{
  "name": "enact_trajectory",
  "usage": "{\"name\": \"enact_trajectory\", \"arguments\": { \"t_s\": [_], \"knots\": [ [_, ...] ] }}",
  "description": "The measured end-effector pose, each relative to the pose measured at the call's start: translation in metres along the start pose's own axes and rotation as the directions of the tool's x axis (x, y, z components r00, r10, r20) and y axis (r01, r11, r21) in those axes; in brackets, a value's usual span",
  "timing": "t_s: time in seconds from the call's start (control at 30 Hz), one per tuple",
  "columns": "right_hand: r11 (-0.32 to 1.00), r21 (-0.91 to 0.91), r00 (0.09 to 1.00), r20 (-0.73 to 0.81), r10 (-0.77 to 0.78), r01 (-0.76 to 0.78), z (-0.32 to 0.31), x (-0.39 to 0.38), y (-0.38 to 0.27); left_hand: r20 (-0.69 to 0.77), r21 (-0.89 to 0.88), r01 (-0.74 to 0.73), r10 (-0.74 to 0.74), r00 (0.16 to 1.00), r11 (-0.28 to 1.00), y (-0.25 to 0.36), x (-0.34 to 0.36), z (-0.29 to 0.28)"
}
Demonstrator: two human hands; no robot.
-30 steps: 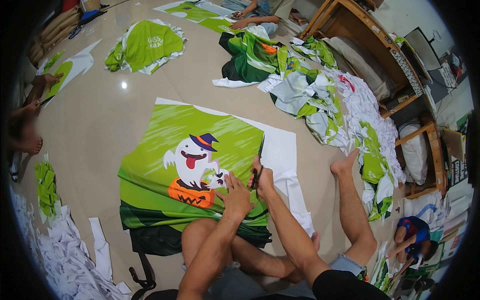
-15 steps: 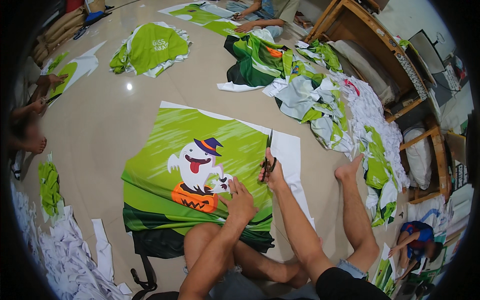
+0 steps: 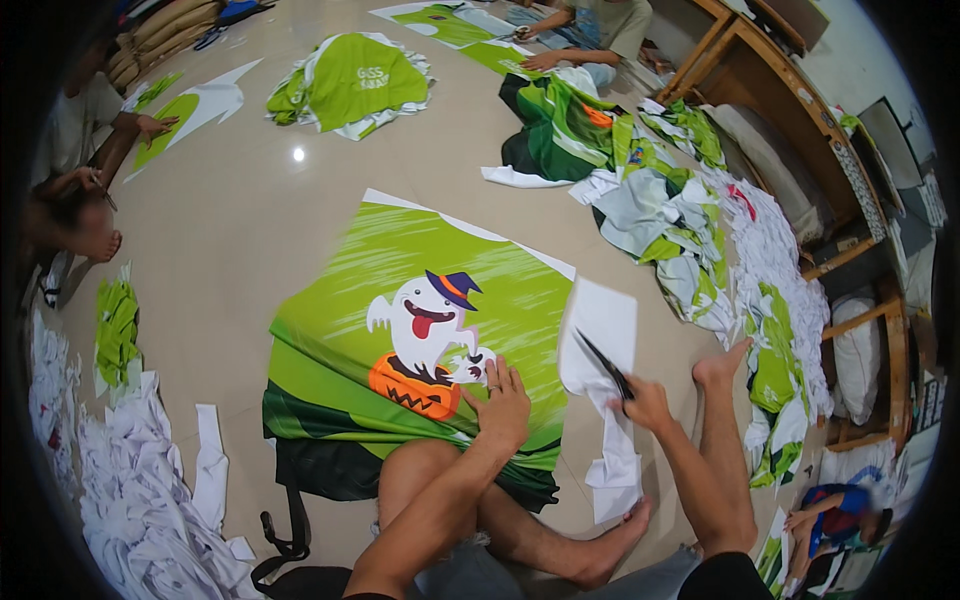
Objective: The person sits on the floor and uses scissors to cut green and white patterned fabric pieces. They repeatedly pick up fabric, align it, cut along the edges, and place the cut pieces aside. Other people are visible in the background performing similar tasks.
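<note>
On the tiled floor [image 3: 230,260]: left hand [image 3: 500,405] is pressing on the printed green fabric panel [image 3: 490,320], right hand [image 3: 648,402] is gripping scissors [image 3: 605,362]

Panel is lying mid-view, in front of the seated person. Cartoon ghost print [image 3: 420,330] is showing face up, with an orange pumpkin print [image 3: 415,390] just below it. Lower, darker part is bunching into folds near the left knee [image 3: 418,462], which is overlapping the bottom edge in view.

Hands are sitting apart. Left is resting palm down, fingers spread, tips just at the lower right of the ghost print; it's not clasping anything. Right is closing around the scissor handles, off the panel's right side; blades are pointing up-left over a white fabric strip [image 3: 605,320]. Can't tell whether the blades are touching it. Strip is running down the panel's right side, bare floor showing between them lower down; can't tell if they're touching near the top corner.

Around: green-and-white fabric heap [image 3: 345,85] is lying beyond the panel, a mixed fabric pile [image 3: 665,215] is spreading to the right, white scrap heap [image 3: 150,500] is filling the lower left. Wooden shelving [image 3: 815,95] is standing at far right. Co-worker in a beige shirt [image 3: 615,28] is sitting at the top, reaching over another green piece [image 3: 495,58]; a second co-worker's hand [image 3: 155,127] is resting by a green-and-white cutout [image 3: 200,110] at left
</note>
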State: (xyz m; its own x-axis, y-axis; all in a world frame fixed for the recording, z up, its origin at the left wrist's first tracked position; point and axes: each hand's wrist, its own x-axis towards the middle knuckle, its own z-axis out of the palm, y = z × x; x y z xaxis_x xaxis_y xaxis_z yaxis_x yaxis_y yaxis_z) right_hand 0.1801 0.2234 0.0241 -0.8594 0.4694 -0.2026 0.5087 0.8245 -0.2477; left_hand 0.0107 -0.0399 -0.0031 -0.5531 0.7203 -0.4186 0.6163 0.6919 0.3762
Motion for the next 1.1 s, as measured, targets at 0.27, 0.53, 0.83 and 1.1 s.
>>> {"name": "enact_trajectory", "arguments": {
  "t_s": [0.27, 0.53, 0.83, 1.1],
  "knots": [
    [0.996, -0.081, 0.998, 0.057, -0.018, 0.023, 0.021, -0.176, 0.016, -0.066, 0.051, -0.028, 0.031, 0.997, 0.998, -0.001, -0.003, 0.007],
    [0.891, 0.37, 0.869, 0.493, 0.052, -0.264, -0.036, -0.12, 0.001, -0.033, 0.083, -0.03, 0.033, 0.999, 0.996, -0.022, -0.019, 0.017],
    [0.589, 0.785, -0.281, -0.62, 0.733, -0.194, -0.413, 0.019, 0.257, 0.035, 0.128, -0.068, 0.064, 0.997, 0.989, -0.001, -0.017, -0.014],
    [0.94, -0.001, 0.518, -0.835, 0.187, -0.341, -0.261, -0.089, 0.294, -0.293, 0.152, -0.274, 0.308, 0.905, 0.95, -0.011, 0.031, 0.019]
  ]
}}
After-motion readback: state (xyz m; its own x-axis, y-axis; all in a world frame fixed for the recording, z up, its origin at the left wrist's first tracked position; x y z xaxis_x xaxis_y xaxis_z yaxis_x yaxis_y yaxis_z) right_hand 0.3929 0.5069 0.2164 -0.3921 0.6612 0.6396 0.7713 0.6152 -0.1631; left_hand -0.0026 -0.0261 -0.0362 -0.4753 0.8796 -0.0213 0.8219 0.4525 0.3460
